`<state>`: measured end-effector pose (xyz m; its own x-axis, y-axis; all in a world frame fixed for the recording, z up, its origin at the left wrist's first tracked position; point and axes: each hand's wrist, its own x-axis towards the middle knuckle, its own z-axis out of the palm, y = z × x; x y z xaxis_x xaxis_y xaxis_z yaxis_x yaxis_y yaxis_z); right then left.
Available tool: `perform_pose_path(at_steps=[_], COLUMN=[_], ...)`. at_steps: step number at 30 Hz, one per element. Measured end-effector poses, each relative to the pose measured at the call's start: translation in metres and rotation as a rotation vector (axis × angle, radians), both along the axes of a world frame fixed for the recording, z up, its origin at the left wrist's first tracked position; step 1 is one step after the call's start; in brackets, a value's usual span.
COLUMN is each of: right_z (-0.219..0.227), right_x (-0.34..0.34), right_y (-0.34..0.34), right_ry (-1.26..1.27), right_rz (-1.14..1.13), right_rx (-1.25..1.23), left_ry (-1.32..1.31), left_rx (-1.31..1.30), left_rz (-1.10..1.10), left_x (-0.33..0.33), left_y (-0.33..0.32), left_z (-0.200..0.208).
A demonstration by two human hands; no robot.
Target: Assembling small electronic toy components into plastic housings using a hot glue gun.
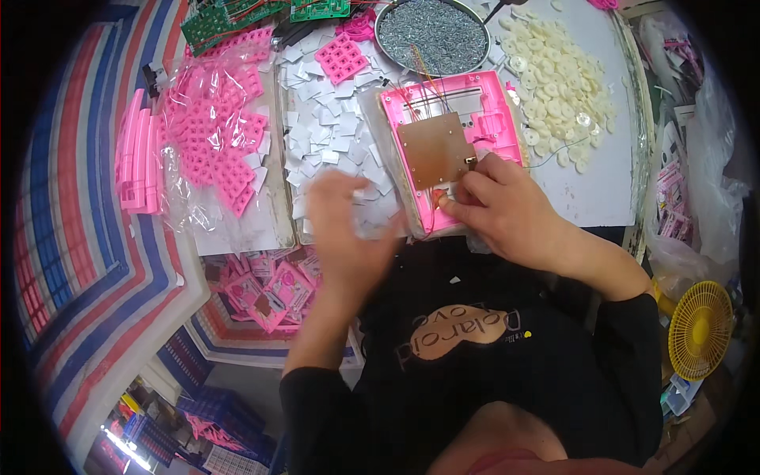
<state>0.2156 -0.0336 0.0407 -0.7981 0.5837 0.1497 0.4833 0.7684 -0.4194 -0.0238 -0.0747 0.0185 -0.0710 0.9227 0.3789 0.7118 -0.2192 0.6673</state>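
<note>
A pink plastic housing (507,119) lies open in front of me, with a brown circuit board (435,150) inside it and thin coloured wires (419,67) running out past its far edge. My right hand (503,202) rests on the housing's near right part, thumb and fingers pressed together. Beside its thumb, at the board's near edge, is a small orange-red piece (439,198); what the fingers grip is hidden. Blurred by motion, my left hand (348,229) is over white square pieces (328,127) left of the housing. Its thumb and fingers are apart, with nothing visible between them.
A round pan of small screws (431,36) stands at the back. Cream-coloured discs (558,91) are heaped to the right. Pink keypad pieces (214,119) lie in clear plastic on the left, near long pink parts (138,158). A yellow fan (701,331) is at lower right.
</note>
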Motion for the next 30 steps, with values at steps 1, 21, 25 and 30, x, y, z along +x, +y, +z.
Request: perform_pose_path(at_steps=[1, 21, 25, 30], right_z=[-0.001, -0.003, -0.001, 0.010], right_x=[-0.001, 0.005, 0.013, 0.022], right_y=[0.001, -0.006, 0.003, 0.008], right_ry=[0.015, 0.070, 0.436, 0.424], right_rz=[0.013, -0.037, -0.200, -0.170], right_rx=[0.021, -0.093, -0.217, -0.218], left_ry=[0.057, -0.733, -0.226, -0.180], left_rx=[-0.130, -0.309, -0.131, -0.091], left_rz=[-0.167, -0.342, -0.517, -0.592], left_x=[0.006, 0.018, 0.023, 0.039], left_y=[-0.020, 0.026, 0.019, 0.014], left_z=[-0.003, 0.005, 0.025, 0.024])
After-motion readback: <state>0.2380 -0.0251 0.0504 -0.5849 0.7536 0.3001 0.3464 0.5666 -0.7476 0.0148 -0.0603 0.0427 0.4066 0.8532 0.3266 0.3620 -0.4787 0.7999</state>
